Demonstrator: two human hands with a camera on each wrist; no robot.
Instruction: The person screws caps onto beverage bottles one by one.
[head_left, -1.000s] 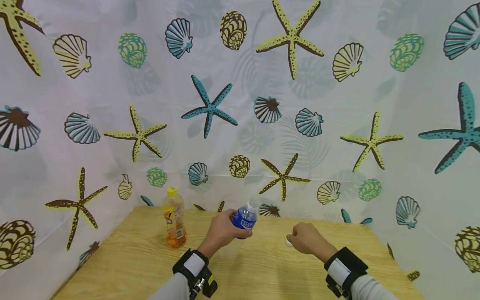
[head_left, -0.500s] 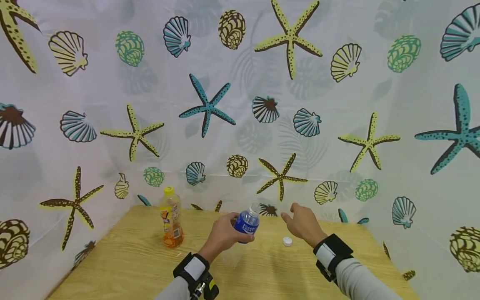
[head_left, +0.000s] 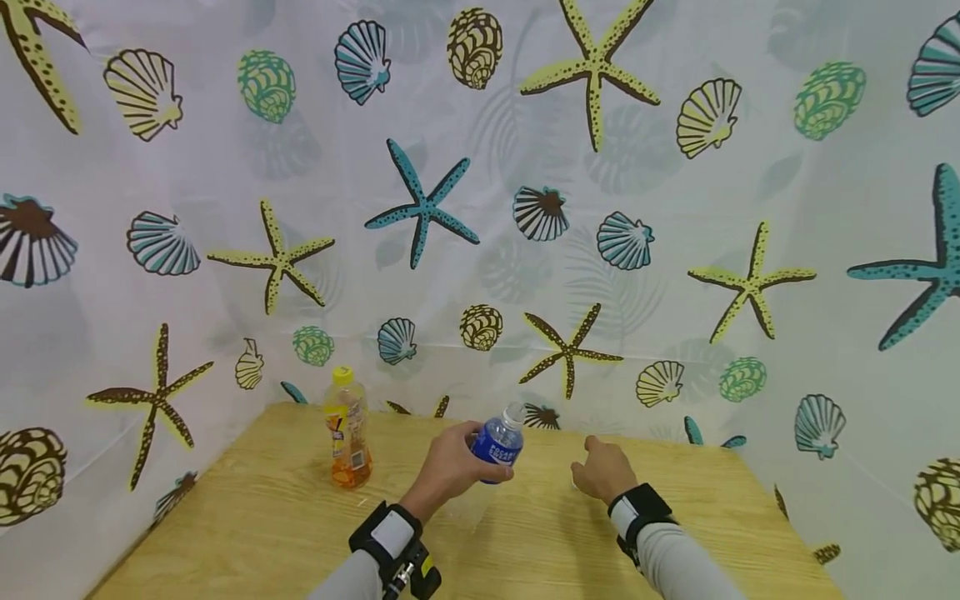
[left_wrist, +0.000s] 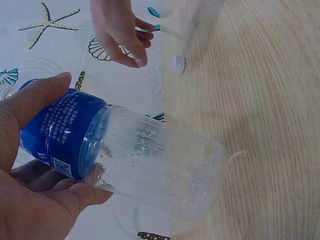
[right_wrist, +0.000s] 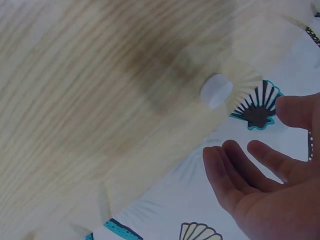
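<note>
My left hand [head_left: 450,462] grips a clear plastic bottle [left_wrist: 165,165] with a blue label [head_left: 495,443] around its upper part. The bottle is tilted, its neck [head_left: 514,414] uncapped, and its clear lower body shows droplets inside. A white bottle cap [right_wrist: 216,90] lies on the wooden table. Just above it hovers my right hand [head_left: 606,471], thumb and fingers parted with nothing between them. In the left wrist view a gap shows between those fingers and the cap [left_wrist: 178,64]; the head view hides most of the cap behind the hand.
At the left back of the wooden table [head_left: 262,517] stands a bottle of orange drink [head_left: 348,437] with a yellow cap. A white curtain [head_left: 480,167] printed with starfish and shells hangs behind the table and along its sides.
From half a second ago, my right hand has come down over the bottle cap, covering it in the head view. Earlier it rose from there to show the cap. The left hand keeps the bottle nearly still.
</note>
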